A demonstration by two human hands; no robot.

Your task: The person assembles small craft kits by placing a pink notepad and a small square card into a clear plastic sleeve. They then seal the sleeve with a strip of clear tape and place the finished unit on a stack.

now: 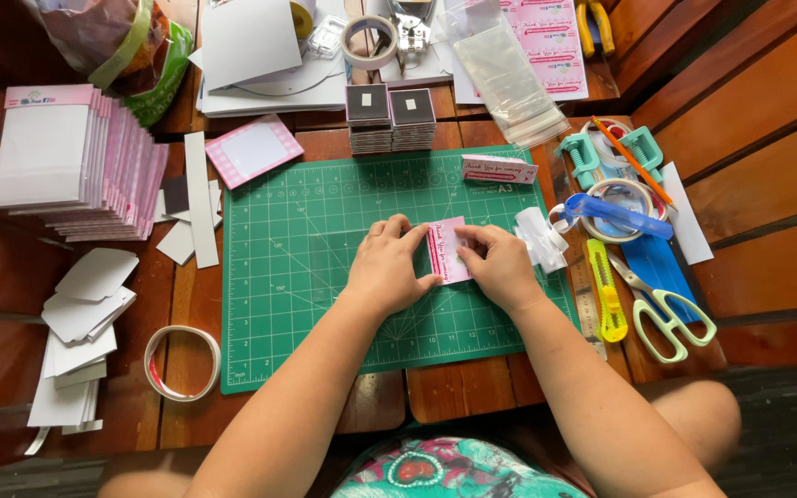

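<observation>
I grip a small pink card [446,251] between my left hand [387,266] and right hand [500,266], fingers closed on its edges, flat on the green mat [325,304]. Judged step: folding or pressing it; next, hold the edges aligned under firm fingertip pressure.

The setting is a home craft workstation for paper packaging, indicated by a slatted wooden tabletop [767,138] carrying a green cutting mat [325,277], stacked pink-edged cards [85,166], tape rolls [182,362], scissors [671,318], a yellow utility knife [607,290] and clear sleeves [507,74].
</observation>
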